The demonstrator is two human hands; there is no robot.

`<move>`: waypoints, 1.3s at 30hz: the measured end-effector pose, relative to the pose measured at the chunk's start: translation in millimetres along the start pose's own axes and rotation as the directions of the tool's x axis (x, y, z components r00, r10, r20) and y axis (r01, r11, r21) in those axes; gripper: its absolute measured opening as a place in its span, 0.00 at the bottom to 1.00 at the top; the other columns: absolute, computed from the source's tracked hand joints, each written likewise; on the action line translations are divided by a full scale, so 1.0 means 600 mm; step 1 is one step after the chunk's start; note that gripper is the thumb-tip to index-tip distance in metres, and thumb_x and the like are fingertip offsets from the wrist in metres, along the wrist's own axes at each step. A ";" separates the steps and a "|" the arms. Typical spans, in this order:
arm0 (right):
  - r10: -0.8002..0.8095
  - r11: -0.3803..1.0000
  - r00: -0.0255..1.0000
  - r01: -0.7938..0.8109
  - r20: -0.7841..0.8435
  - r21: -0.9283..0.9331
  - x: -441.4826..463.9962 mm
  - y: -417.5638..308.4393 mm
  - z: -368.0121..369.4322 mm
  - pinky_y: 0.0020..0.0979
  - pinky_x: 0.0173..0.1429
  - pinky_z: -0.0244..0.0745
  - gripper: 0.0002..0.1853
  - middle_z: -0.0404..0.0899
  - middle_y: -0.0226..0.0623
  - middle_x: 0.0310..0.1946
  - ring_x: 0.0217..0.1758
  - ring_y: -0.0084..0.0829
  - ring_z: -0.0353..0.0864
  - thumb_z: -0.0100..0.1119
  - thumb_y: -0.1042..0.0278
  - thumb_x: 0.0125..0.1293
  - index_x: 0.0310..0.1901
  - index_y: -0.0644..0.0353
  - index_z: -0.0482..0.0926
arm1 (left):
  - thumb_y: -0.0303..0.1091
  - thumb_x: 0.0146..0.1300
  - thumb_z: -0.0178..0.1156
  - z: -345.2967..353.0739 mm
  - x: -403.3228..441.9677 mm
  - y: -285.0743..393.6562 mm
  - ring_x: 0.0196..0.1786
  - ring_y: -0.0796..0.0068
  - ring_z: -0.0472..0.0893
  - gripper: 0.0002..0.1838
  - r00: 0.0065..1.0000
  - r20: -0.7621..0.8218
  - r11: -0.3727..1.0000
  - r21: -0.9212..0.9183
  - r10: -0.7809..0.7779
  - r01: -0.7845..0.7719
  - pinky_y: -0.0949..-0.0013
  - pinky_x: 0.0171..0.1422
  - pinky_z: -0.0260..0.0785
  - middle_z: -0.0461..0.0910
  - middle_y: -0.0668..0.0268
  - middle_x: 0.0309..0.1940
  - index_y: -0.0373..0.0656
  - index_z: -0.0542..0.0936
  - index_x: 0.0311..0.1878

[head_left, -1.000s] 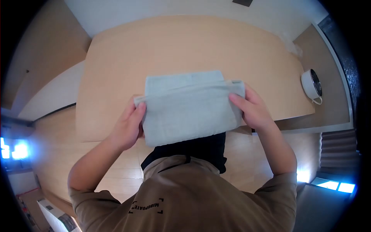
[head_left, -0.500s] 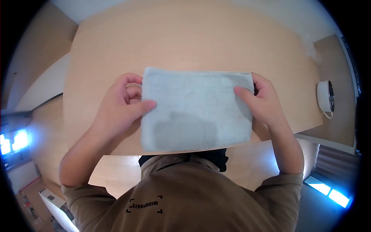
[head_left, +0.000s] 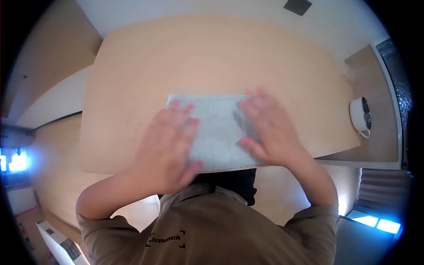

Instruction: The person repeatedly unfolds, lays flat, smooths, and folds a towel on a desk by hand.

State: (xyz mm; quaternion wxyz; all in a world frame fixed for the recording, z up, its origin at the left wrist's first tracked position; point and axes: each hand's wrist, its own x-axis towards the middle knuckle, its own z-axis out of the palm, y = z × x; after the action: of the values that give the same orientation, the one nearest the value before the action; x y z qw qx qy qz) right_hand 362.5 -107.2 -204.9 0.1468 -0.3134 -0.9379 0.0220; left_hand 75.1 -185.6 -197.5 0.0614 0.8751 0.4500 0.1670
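A pale blue-grey folded cloth lies flat near the front edge of the wooden table. My left hand rests over its left side, fingers stretched out and thumb spread near the front edge. Over the right side is my right hand, palm down with its fingers extended and thumb apart. Both hands are somewhat blurred. They cover the cloth's side edges, and neither grips it.
The wooden table spreads out beyond the cloth. A white round container with a dark inside stands to the right, beside the table's edge. My lap is just below the front edge.
Both hands have let go of the cloth's side edges and now lie spread over it. The cloth now lies on the table and shows a narrower visible area.
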 end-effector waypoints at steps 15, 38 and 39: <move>0.027 0.999 0.975 -0.019 0.218 -0.041 0.059 -0.080 0.006 0.53 0.82 0.40 0.44 0.50 0.59 0.78 0.82 0.57 0.44 0.52 0.40 0.69 0.74 0.70 0.57 | 0.61 0.71 0.46 -0.030 -0.009 0.005 0.82 0.41 0.45 0.46 0.950 0.251 0.982 0.066 -0.186 0.175 0.47 0.84 0.34 0.49 0.38 0.78 0.25 0.57 0.75; 0.490 0.872 0.871 -0.489 -0.046 0.020 0.148 -0.016 0.004 0.40 0.45 0.78 0.17 0.84 0.44 0.36 0.40 0.44 0.84 0.69 0.63 0.57 0.43 0.65 0.79 | 0.53 0.59 0.61 -0.038 0.073 -0.113 0.71 0.43 0.65 0.31 0.989 -0.150 0.955 0.291 -0.020 0.064 0.47 0.79 0.48 0.69 0.41 0.65 0.32 0.79 0.54; 0.500 0.864 0.866 -0.498 -0.005 0.076 0.137 0.004 -0.011 0.39 0.42 0.78 0.16 0.84 0.43 0.34 0.37 0.41 0.83 0.69 0.64 0.57 0.42 0.65 0.79 | 0.48 0.58 0.62 -0.008 0.090 -0.093 0.67 0.45 0.69 0.25 0.970 -0.188 0.949 0.247 -0.153 0.197 0.47 0.77 0.52 0.73 0.42 0.61 0.34 0.82 0.49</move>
State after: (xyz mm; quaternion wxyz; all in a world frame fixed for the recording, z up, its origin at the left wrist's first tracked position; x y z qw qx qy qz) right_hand 303.0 -56.8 -177.4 0.1589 -0.5401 -0.8217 0.0890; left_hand 59.6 -109.5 -194.7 -0.0789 0.8149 0.5478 0.1721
